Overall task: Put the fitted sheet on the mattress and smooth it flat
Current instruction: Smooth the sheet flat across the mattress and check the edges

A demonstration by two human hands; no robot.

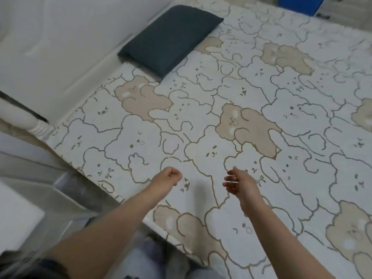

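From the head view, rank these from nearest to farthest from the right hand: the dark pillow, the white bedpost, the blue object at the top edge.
Measured from the right hand:
1. White bedpost, off to the left at the bed's corner.
2. Dark pillow, ahead and left, lying on the sheet by the headboard.
3. Blue object, beyond the bed's far edge, ahead and slightly right.

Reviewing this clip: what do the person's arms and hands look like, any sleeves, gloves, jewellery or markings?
Both forearms are bare as far as the frame shows; no sleeve is visible on either arm. The left hand and the right hand wear no gloves, and no rings, watch or bracelet show at the wrists. No tattoos or markings are visible. The image is slightly blurred, so fine detail cannot be confirmed.
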